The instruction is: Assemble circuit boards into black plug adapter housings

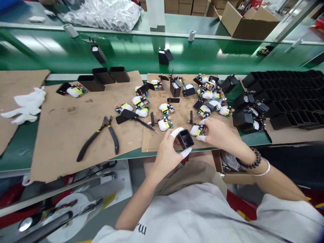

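My left hand (168, 150) grips a small black plastic housing (186, 139) near the table's front edge, its open end tilted up toward me. White finger cots cover some of my fingertips. To its right, my right hand (216, 133) has thumb and finger closed on a circuit board (198, 130) with a white blob and yellow parts, lying on the cardboard. A small black end piece (190, 117) stands just behind that board. Several similar circuit boards (165, 124) lie around both hands, some with black caps beside them.
Diagonal cutters (100, 136) and a pointed black-handled tool (140, 120) lie left of my hands. Rows of black housings (291, 98) stand at the right. A white glove (27, 106) lies at the far left. A cardboard box (249, 25) sits on the back ledge.
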A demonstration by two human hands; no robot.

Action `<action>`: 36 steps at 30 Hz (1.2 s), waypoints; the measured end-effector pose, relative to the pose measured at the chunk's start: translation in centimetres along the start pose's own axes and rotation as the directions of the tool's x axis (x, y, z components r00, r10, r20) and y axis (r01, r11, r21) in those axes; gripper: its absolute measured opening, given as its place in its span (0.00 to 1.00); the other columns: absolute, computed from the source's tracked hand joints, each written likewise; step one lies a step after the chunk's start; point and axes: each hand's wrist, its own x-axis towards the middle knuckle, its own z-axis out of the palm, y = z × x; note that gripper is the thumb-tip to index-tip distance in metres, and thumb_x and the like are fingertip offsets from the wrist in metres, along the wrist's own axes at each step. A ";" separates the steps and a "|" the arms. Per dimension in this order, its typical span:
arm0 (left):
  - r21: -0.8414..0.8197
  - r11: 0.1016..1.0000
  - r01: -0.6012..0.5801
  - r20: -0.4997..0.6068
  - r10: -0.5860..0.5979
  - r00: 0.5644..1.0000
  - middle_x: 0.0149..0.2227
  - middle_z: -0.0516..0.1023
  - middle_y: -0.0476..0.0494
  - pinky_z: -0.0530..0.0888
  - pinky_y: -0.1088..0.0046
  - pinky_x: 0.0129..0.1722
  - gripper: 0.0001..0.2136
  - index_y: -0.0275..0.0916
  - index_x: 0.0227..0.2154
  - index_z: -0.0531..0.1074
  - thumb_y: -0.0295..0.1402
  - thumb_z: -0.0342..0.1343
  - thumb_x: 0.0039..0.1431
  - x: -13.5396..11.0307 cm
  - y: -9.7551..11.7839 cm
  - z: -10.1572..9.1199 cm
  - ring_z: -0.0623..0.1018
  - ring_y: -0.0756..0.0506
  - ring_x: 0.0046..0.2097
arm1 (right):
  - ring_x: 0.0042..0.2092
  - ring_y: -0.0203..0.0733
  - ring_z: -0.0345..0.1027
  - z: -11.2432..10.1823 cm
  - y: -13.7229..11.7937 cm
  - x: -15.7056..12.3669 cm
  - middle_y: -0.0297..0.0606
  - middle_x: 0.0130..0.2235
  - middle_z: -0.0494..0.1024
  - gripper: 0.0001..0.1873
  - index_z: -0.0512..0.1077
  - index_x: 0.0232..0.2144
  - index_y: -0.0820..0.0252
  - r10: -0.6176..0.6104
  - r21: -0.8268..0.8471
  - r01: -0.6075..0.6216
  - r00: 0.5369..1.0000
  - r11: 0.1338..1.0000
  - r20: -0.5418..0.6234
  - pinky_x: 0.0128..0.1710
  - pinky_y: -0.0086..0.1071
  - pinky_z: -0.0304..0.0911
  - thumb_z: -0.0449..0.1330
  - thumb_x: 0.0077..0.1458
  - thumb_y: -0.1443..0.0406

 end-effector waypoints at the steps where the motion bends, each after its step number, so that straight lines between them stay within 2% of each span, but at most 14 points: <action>1: 0.000 1.000 0.005 0.013 -0.005 1.000 0.53 0.77 0.40 0.80 0.68 0.44 0.29 0.41 0.59 0.71 0.28 0.68 0.53 0.1 -0.1 0.2 0.79 0.45 0.42 | 0.53 0.62 0.77 -0.5 -0.2 0.6 0.55 0.49 0.83 0.16 0.78 0.45 0.63 -0.002 -0.041 0.003 1.000 0.999 0.020 0.53 0.46 0.70 0.64 0.54 0.65; 3: -0.014 1.000 0.013 0.028 -0.013 1.000 0.54 0.77 0.40 0.80 0.68 0.44 0.28 0.41 0.58 0.71 0.27 0.69 0.52 0.2 -0.3 0.2 0.79 0.45 0.43 | 0.50 0.64 0.78 -1.4 0.0 1.7 0.55 0.46 0.84 0.15 0.78 0.41 0.63 0.011 0.014 -0.012 0.999 1.000 0.042 0.51 0.47 0.69 0.64 0.48 0.67; 5: -0.049 0.998 0.030 0.034 -0.029 0.999 0.54 0.77 0.40 0.79 0.68 0.43 0.28 0.42 0.57 0.72 0.28 0.70 0.51 0.1 -0.2 0.1 0.79 0.45 0.44 | 0.48 0.63 0.79 -2.1 0.7 2.4 0.51 0.42 0.85 0.15 0.79 0.37 0.61 0.023 0.269 -0.057 0.992 0.961 0.128 0.50 0.47 0.70 0.67 0.43 0.64; 6: -0.075 0.996 0.042 0.037 -0.040 0.999 0.53 0.77 0.41 0.79 0.69 0.42 0.28 0.42 0.56 0.73 0.29 0.70 0.51 0.1 -0.1 -0.1 0.79 0.44 0.44 | 0.48 0.62 0.79 -2.3 1.1 2.5 0.48 0.41 0.85 0.16 0.79 0.36 0.59 0.004 0.426 -0.084 0.983 0.901 0.185 0.50 0.48 0.71 0.68 0.41 0.61; 9: -0.150 0.987 0.059 0.034 -0.055 0.998 0.52 0.77 0.41 0.78 0.69 0.41 0.28 0.43 0.55 0.75 0.33 0.72 0.50 -0.2 0.5 -0.6 0.79 0.43 0.45 | 0.47 0.59 0.80 -1.8 1.8 1.6 0.43 0.42 0.86 0.19 0.79 0.33 0.54 -0.058 0.847 -0.162 0.973 0.506 0.221 0.52 0.50 0.75 0.70 0.36 0.55; 12: -0.118 0.993 0.000 -0.057 -0.007 0.998 0.50 0.75 0.42 0.78 0.66 0.49 0.29 0.44 0.56 0.73 0.35 0.73 0.50 -0.3 0.7 -0.4 0.78 0.42 0.49 | 0.51 0.59 0.81 0.3 0.8 -1.0 0.40 0.49 0.86 0.23 0.79 0.38 0.49 0.039 0.989 -0.120 0.992 0.092 0.117 0.55 0.54 0.75 0.69 0.34 0.54; 15: 0.042 0.999 -0.030 -0.220 0.039 0.975 0.48 0.74 0.42 0.76 0.62 0.53 0.30 0.42 0.54 0.72 0.38 0.75 0.47 0.4 0.2 1.1 0.77 0.40 0.51 | 0.60 0.61 0.77 3.4 -0.9 -3.6 0.41 0.55 0.84 0.27 0.78 0.47 0.46 0.139 0.999 -0.025 0.990 -0.030 0.029 0.60 0.58 0.72 0.66 0.42 0.50; 17: 0.171 0.984 0.058 -0.283 -0.008 0.959 0.44 0.75 0.41 0.75 0.61 0.51 0.26 0.39 0.46 0.73 0.41 0.76 0.47 1.1 0.1 2.5 0.78 0.38 0.49 | 0.65 0.61 0.73 5.2 -1.6 -4.6 0.44 0.58 0.82 0.28 0.77 0.50 0.47 0.231 0.997 0.047 0.972 -0.060 -0.032 0.63 0.60 0.69 0.63 0.48 0.47; 20: 0.311 0.930 0.196 -0.236 -0.125 0.964 0.39 0.78 0.39 0.74 0.60 0.48 0.20 0.39 0.41 0.74 0.44 0.73 0.53 1.5 0.6 3.9 0.79 0.35 0.45 | 0.69 0.60 0.68 7.0 -1.9 -5.1 0.43 0.60 0.81 0.25 0.76 0.51 0.45 0.386 0.984 0.139 0.918 -0.113 -0.085 0.68 0.60 0.65 0.62 0.51 0.49; 22: 0.328 0.923 0.203 -0.134 -0.167 0.977 0.40 0.81 0.38 0.73 0.58 0.49 0.26 0.38 0.51 0.74 0.44 0.73 0.53 1.4 1.3 3.9 0.80 0.34 0.45 | 0.69 0.60 0.68 7.3 -1.8 -5.0 0.42 0.60 0.81 0.25 0.76 0.52 0.45 0.427 0.980 0.171 0.897 -0.101 -0.113 0.68 0.60 0.65 0.63 0.51 0.51; 26: 0.220 0.962 0.164 0.135 -0.197 0.971 0.42 0.81 0.40 0.75 0.58 0.47 0.49 0.41 0.68 0.64 0.44 0.79 0.43 1.1 1.8 2.2 0.79 0.34 0.43 | 0.66 0.60 0.72 6.6 -1.6 -5.0 0.44 0.58 0.82 0.30 0.76 0.55 0.48 0.400 0.984 0.179 0.902 -0.002 -0.163 0.67 0.58 0.67 0.67 0.49 0.53; 29: 0.101 0.992 0.080 0.272 -0.105 0.957 0.43 0.80 0.44 0.76 0.60 0.47 0.42 0.46 0.66 0.69 0.36 0.78 0.46 1.7 1.3 1.3 0.79 0.38 0.43 | 0.65 0.60 0.73 5.9 -1.2 -4.9 0.42 0.56 0.83 0.29 0.77 0.51 0.48 0.393 0.977 0.207 0.895 0.050 -0.210 0.67 0.55 0.69 0.74 0.45 0.56; 32: -0.009 1.000 0.024 0.244 -0.021 0.970 0.43 0.81 0.45 0.76 0.64 0.46 0.33 0.43 0.58 0.75 0.31 0.75 0.48 2.4 1.1 1.6 0.79 0.42 0.42 | 0.65 0.61 0.72 5.9 -0.7 -4.8 0.41 0.55 0.84 0.30 0.78 0.49 0.50 0.369 0.952 0.274 0.878 0.137 -0.306 0.65 0.54 0.71 0.79 0.42 0.57; 36: -0.065 0.995 -0.074 0.076 0.078 0.994 0.41 0.81 0.47 0.74 0.69 0.41 0.29 0.39 0.55 0.75 0.28 0.71 0.47 2.2 2.0 2.3 0.77 0.46 0.37 | 0.67 0.62 0.70 6.1 -0.2 -5.2 0.42 0.59 0.82 0.32 0.79 0.53 0.52 0.163 0.810 0.501 0.811 0.303 -0.562 0.68 0.56 0.67 0.78 0.44 0.62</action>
